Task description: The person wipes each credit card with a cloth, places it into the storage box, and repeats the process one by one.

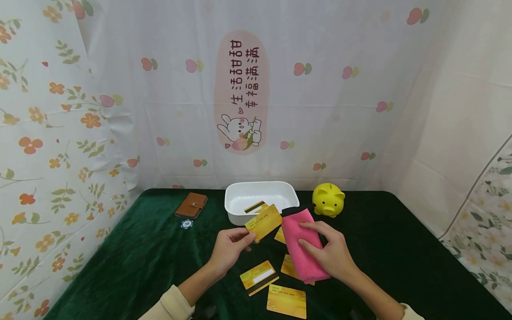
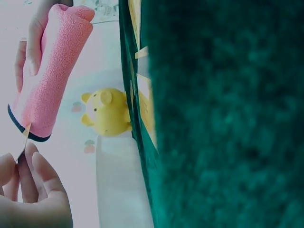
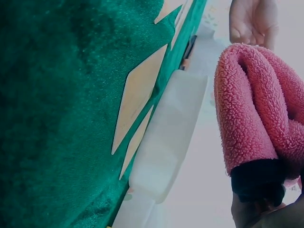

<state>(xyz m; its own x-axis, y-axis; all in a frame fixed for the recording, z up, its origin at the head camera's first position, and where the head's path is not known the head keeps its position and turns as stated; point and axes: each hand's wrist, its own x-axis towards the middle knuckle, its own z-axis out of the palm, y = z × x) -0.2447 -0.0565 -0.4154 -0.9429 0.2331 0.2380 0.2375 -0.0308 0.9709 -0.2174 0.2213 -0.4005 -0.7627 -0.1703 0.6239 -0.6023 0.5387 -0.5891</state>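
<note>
My left hand (image 1: 230, 250) pinches a gold bank card (image 1: 265, 223) between thumb and fingers, its printed face towards me. Beside it, my right hand (image 1: 335, 252) grips a folded pink cloth (image 1: 301, 244) with a black edge band. Seen from the left wrist, the card (image 2: 25, 136) is edge-on and overlaps the cloth's banded end. In the right wrist view the cloth (image 3: 244, 109) shows a fluffy pile and thick folds. Several gold cards lie on the table below, one (image 1: 260, 277) with its black stripe up, another (image 1: 286, 303) nearest me, and others partly hidden by the cloth.
At the back stands a white plastic basin (image 1: 238, 218) with a striped card (image 1: 255, 207) in it. A yellow piggy bank (image 1: 328, 201) is to its right. On the left lie a brown wallet (image 1: 191, 205) and a poker chip (image 1: 186, 224) on the green tablecloth (image 1: 152, 262).
</note>
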